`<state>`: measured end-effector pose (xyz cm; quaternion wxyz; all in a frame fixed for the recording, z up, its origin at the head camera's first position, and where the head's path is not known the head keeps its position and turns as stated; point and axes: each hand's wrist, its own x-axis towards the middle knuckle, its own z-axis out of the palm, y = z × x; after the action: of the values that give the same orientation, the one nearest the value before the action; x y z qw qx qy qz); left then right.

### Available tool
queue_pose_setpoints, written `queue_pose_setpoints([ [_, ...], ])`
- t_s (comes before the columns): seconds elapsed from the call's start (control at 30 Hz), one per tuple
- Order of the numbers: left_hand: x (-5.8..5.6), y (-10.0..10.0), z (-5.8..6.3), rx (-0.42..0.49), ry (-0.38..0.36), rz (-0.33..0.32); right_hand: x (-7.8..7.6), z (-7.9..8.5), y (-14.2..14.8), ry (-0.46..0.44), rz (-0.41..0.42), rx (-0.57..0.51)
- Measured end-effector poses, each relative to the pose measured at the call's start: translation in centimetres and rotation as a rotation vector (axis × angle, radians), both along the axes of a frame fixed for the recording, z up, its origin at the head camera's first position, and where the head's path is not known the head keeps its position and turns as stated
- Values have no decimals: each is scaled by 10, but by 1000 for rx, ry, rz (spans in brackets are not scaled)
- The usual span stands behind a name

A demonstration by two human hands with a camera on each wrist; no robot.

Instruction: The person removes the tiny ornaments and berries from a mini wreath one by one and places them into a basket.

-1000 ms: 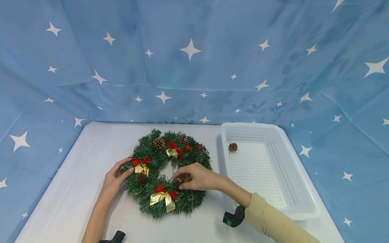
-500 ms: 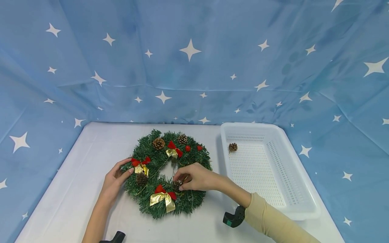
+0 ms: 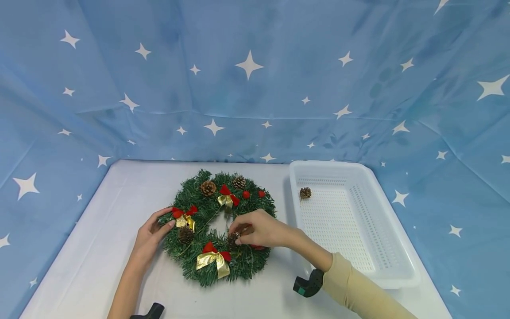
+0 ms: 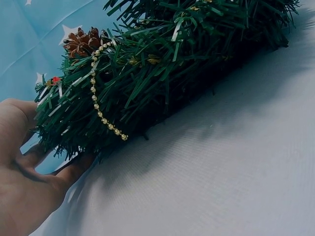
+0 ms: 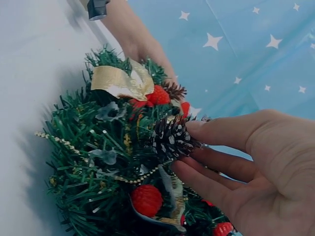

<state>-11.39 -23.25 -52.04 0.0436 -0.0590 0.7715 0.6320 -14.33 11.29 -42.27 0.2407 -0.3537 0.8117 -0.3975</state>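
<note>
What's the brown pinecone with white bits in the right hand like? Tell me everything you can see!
The dark brown, white-flecked pinecone is roundish, with layered, woody-looking scales spread open. It's at the inner edge of the round, green, tinsel-like wreath, beside the shiny gold and red ribbon bow nearest the person. The bare right hand pinches it. Whether it's fastened on can't be seen.

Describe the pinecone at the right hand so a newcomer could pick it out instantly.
Start at the round green wreath. On its near side, just beyond and right of the nearest red-and-gold bow in the head view, sits a white-flecked pinecone. It is the only one pinched by the right hand.
</note>
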Motion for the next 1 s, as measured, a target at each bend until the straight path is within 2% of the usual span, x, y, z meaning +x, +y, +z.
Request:
queue_pose_setpoints([
  [0.47,0,-4,3,-27,-7,-10,1,10,7,36,-32,-40],
  [0.67,1,-6,6,-11,-14,-28,1,18,11,30,-42,-75],
  [1.0,-3,-10,14,-27,-39,-84,2,25,21,2,-114,-94],
])
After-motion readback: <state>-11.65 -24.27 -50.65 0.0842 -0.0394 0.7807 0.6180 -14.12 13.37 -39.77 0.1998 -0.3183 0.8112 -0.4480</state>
